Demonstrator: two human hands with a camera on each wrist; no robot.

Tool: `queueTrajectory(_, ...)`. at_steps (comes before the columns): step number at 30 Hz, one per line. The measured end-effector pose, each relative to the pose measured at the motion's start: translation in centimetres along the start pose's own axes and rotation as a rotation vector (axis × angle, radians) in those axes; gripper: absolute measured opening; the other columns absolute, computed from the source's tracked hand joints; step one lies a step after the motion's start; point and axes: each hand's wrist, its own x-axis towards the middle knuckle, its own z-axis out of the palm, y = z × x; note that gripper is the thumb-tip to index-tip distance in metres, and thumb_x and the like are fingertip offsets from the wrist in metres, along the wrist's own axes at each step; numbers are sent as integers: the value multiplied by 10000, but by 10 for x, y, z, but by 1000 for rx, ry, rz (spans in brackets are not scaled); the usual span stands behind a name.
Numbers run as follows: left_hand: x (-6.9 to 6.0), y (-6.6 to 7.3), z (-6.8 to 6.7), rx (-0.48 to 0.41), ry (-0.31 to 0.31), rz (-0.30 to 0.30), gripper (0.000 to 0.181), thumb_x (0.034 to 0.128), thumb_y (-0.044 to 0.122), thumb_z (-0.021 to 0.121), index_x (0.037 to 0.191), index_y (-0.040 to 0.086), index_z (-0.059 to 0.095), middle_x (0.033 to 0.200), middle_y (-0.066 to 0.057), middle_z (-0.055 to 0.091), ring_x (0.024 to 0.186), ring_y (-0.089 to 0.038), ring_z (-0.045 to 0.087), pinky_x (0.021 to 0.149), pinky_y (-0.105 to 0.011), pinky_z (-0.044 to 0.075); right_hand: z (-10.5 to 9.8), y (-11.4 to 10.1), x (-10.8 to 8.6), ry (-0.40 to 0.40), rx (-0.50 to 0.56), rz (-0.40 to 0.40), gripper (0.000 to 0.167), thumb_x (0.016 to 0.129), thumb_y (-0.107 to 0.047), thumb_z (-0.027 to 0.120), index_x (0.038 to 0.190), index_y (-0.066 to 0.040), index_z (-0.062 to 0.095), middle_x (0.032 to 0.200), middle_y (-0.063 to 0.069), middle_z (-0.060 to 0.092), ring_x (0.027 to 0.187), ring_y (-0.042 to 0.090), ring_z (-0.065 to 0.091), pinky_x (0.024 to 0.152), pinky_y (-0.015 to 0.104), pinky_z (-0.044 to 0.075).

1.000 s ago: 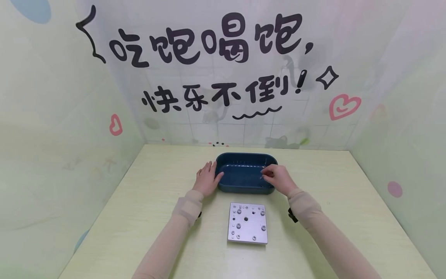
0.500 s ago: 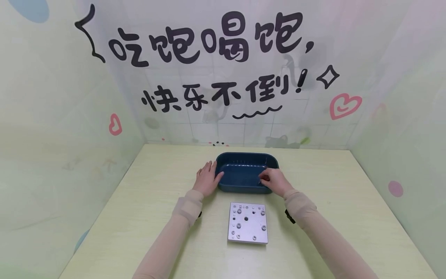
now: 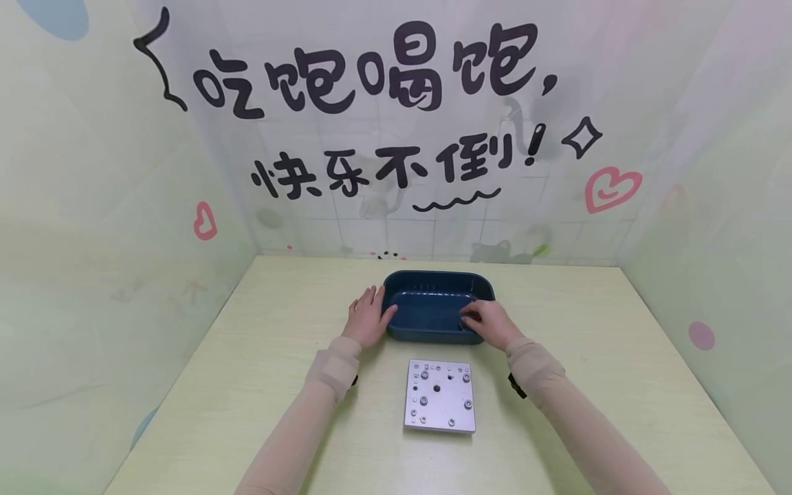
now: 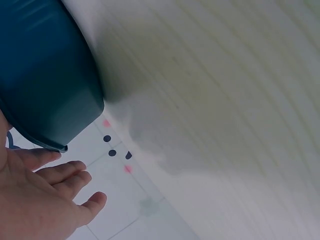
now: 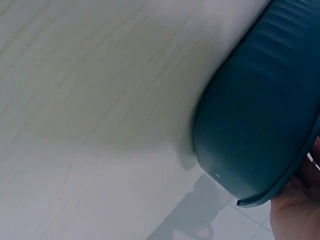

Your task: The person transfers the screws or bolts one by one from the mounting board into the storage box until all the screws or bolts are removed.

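Wall lettering (image 3: pixel 403 168): “吃饱喝饱, 快乐不倒!” Left hand (image 3: pixel 366 322) extended against tray (image 3: pixel 430 336); right hand (image 3: pixel 490 322): grip unclear.

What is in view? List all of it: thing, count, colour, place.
Tray: 1, dark blue, on the table between the hands
Metal plate: 1, silver, on the table, nearer the person than the tray
Screws: several, silver, in the metal plate
Table: 1, pale yellow
Walls: 3, pale, behind and both sides
Lettering: two lines, black, back wall
Hearts: 2, pink, back and left walls
Sleeves: 2, beige, on the arms
Left hand: 1, at the tray's left end
Right hand: 1, over the tray's right end
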Motion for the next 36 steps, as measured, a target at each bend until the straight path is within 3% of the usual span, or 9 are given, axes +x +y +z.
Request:
queueTrajectory(20, -1, 0, -1, 3, -2, 3, 647, 1054, 406, 423, 1531, -11, 294, 1577, -260, 289, 1491, -386, 232, 1178, -595, 215, -13, -17, -17, 8, 63, -42, 205, 943, -84, 656, 1110, 17, 718, 1062, 134, 721, 952, 251, 695, 833, 372, 576)
queueTrajectory(29, 0, 0, 0, 5, -5, 0, 646, 1055, 410, 416, 1535, -5, 290, 1583, -254, 282, 1496, -379, 224, 1183, -589, 207, -22, -41, -35, 22, 75, -200, 186, 918, -79, 685, 1078, 6, 725, 1042, 101, 732, 945, 229, 707, 826, 338, 579)
queueTrajectory(36, 0, -2, 1, 5, -7, 1, 650, 1055, 410, 416, 1535, -8, 286, 1582, -255, 282, 1494, -383, 226, 1186, -585, 202, -18, -63, -47, -24, 71, -304, 186, 916, -104, 693, 1088, -41, 731, 1051, 61, 737, 979, 189, 703, 849, 296, 575)
